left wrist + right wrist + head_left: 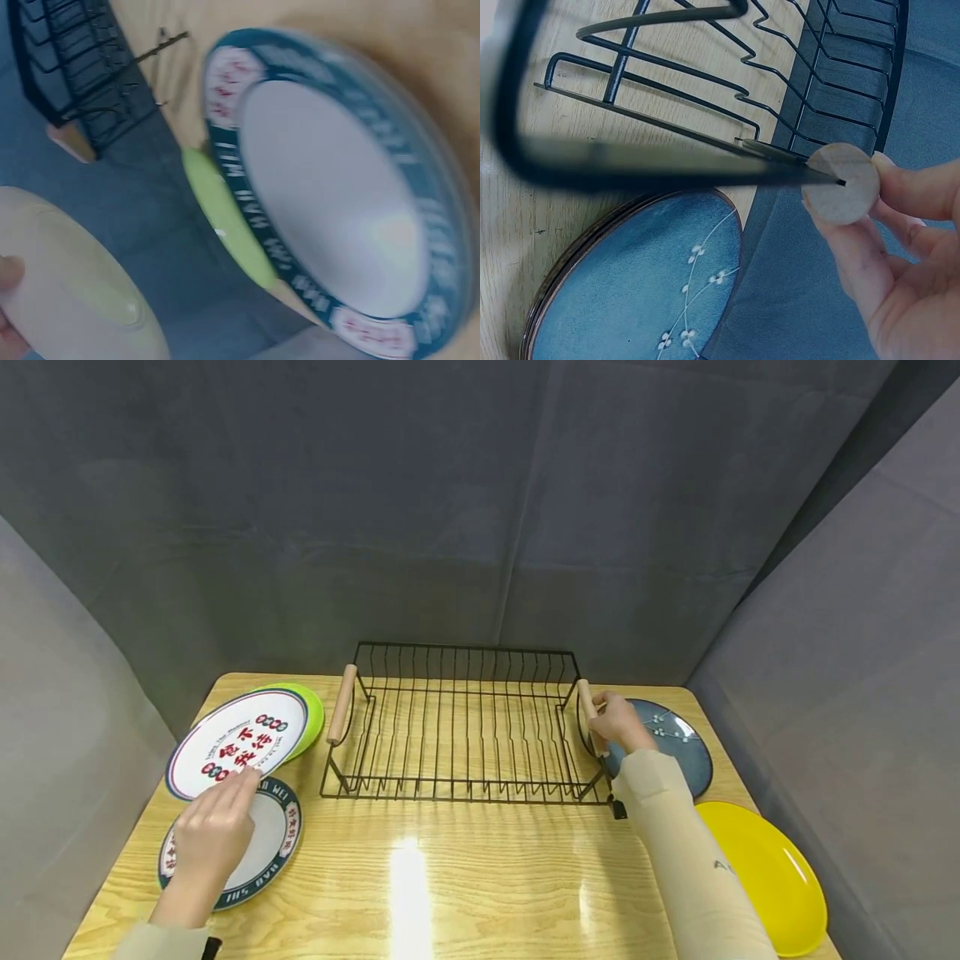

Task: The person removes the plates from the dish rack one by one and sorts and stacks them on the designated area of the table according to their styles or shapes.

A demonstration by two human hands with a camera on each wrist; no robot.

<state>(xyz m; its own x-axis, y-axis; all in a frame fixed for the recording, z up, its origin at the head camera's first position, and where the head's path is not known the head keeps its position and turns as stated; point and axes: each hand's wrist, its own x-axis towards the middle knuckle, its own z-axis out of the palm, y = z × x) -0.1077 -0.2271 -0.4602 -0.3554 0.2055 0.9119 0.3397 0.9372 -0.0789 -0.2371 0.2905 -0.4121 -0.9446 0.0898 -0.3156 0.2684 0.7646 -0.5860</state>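
My left hand (213, 827) pinches the near edge of a white plate (225, 731) with red lettering and a dark rim. That plate is raised and tilted, and its pale underside (75, 270) faces the left wrist camera. Below it lies a dark-green-rimmed plate (279, 852), and a lime green plate (315, 722) shows behind. On the right, my right hand (622, 722) holds the round wooden handle (587, 706) at the right end of a black wire dish rack (453, 789). The right wrist view shows thumb and fingers around the handle's end (842, 184).
Beside the rack's right end lies a blue plate (686, 747) with white blossoms. A yellow plate (772, 877) sits nearer, partly behind my right sleeve. Another wooden handle (342, 703) tops the rack's left end. Grey cloth (450, 527) hangs behind the wooden table (510, 868).
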